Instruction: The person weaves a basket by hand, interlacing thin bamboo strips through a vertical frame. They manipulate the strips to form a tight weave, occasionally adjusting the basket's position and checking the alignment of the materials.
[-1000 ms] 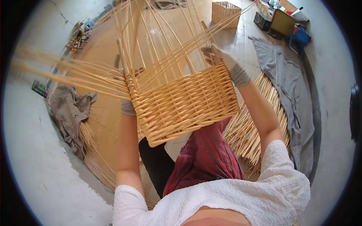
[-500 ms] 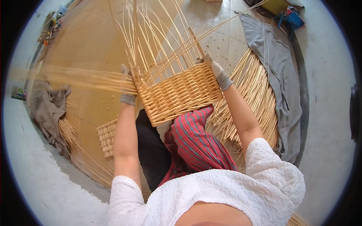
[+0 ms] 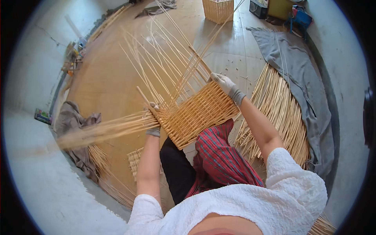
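A partly woven wicker basket rests tilted against my legs, its right side higher than its left. Long pale rods fan out from its far edge. More rods stick out to the left from its left corner, smeared by motion. My gloved left hand is closed around that left corner, partly covered by the weave and rods. My gloved right hand grips the upper right corner beside a thick stake.
A large bundle of rods lies at right beside a grey cloth. Another cloth covers rods at left. A woven panel lies near my left forearm. A finished-looking basket stands at the far side, near a blue bag.
The whole view has shifted, showing more of the far floor. The basket has tilted further, its left end dropping relative to its right. Both hands keep hold of it.
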{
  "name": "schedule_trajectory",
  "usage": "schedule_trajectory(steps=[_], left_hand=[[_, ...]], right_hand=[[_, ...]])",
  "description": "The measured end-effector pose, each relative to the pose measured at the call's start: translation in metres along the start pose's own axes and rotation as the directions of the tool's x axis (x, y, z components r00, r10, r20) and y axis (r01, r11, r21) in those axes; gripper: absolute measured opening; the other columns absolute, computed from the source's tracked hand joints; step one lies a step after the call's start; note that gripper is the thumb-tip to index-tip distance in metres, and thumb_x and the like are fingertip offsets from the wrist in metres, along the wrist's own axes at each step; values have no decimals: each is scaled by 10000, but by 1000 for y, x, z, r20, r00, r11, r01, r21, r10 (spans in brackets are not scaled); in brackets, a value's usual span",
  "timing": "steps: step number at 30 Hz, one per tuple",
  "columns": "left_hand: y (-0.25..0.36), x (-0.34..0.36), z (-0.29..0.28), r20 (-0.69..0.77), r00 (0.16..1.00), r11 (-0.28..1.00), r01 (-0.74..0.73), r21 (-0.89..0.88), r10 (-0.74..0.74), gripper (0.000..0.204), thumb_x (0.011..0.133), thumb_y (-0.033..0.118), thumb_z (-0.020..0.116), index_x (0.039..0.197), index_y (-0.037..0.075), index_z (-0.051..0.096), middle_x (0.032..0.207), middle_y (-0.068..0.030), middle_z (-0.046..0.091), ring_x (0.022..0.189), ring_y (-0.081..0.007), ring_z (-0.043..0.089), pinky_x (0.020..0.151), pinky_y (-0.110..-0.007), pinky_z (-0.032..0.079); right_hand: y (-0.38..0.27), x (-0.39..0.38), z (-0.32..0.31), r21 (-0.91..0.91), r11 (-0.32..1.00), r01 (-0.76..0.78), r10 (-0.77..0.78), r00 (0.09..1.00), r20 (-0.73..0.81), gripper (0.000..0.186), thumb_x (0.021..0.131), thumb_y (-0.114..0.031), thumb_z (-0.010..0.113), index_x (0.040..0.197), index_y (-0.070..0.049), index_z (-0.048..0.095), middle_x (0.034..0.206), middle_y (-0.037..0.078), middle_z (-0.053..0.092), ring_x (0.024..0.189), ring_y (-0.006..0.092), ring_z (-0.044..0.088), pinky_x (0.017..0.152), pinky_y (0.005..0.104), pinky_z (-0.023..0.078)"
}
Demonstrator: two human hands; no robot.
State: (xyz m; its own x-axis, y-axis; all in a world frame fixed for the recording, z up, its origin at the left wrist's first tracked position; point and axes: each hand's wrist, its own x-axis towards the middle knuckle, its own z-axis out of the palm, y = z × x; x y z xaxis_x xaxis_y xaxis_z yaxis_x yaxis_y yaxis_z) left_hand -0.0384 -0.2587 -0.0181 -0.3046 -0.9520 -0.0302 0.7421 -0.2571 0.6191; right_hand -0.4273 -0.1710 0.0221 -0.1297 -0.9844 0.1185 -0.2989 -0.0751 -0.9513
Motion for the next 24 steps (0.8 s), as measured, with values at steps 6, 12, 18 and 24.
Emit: schedule_trajectory(steps=[6, 12, 18, 24], left_hand=[[54, -42, 30, 211, 958, 970, -219, 102, 194, 501, 1084, 467, 481, 968, 27, 689, 794, -76, 693, 987, -240, 658, 840, -327, 597], [94, -93, 85, 474, 872, 992, -126, -23, 122, 473, 1076, 414, 523, 1127, -36, 660, 916, -136, 713, 1066, -264, 658, 880, -361, 607], [68, -160, 103, 181, 978, 980, -135, 147, 107, 445, 1065, 381, 559, 1179, -43, 634, 942, -146, 714, 948, -223, 698, 800, -334, 628], [57, -160, 113, 52, 998, 977, -42, 209, 32, 288, 1049, 255, 619, 1191, 8, 664, 889, -71, 712, 934, -201, 696, 815, -317, 601]], right_hand=[[-81, -37, 4, -9, 962, 271, -269, 949, -162, 507, 974, -480, 669, 1169, -16, 734, 1263, 184, 670, 1211, 288, 611, 1030, 374, 459], [-109, -105, 2, 74, 886, 459, -424, 863, -276, 341, 1022, -330, 647, 1038, -2, 738, 1301, 196, 630, 1244, 293, 583, 1043, 370, 450], [-25, -162, 36, 247, 926, 287, -186, 913, -363, 348, 1049, -333, 611, 976, -15, 729, 1210, 167, 645, 1196, 278, 582, 1033, 380, 449], [-2, -155, 36, 159, 950, 268, -195, 909, -368, 429, 1081, -413, 531, 944, -51, 716, 1160, 124, 648, 1225, 244, 562, 1062, 393, 427]])
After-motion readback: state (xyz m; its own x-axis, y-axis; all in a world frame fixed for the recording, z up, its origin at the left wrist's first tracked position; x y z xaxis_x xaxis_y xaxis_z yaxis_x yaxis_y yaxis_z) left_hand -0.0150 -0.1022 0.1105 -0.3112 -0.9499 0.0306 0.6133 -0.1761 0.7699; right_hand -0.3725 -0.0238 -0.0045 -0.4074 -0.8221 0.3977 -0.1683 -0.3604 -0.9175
